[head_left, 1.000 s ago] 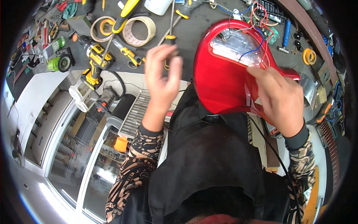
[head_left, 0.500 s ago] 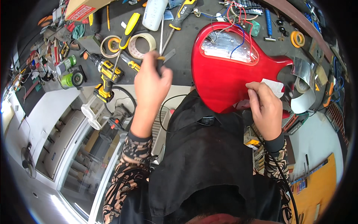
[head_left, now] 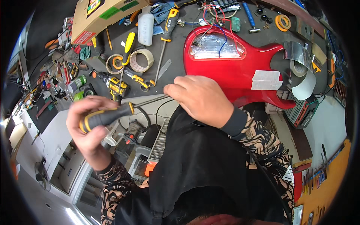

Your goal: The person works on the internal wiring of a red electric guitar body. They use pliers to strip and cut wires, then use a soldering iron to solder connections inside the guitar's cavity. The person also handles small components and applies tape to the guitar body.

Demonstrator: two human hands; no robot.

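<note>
My left hand [head_left: 92,129] grips the black-and-yellow handle of a long screwdriver [head_left: 107,117]. My right hand [head_left: 200,98] has its fingers closed at the far end of the metal shaft, hiding the tip. Just beyond that hand lies a red electric guitar body [head_left: 221,71] at the bench's near edge. Silver foil [head_left: 215,47] lines its cavity, where red and blue wires run out. Pale tape strips [head_left: 266,79] lie flat on the body's right part.
Left of the guitar are a yellow drill [head_left: 115,85], tape rolls [head_left: 141,60], another screwdriver [head_left: 169,24] and a thin metal blade [head_left: 164,69]. A cardboard box [head_left: 101,18] stands at the far left. A hammer [head_left: 250,17] and silver sheet [head_left: 298,52] lie right.
My right hand has left the tape on the guitar and moved left to the screwdriver shaft. My left hand has swung left and nearer, now around the handle. The view has shifted.
</note>
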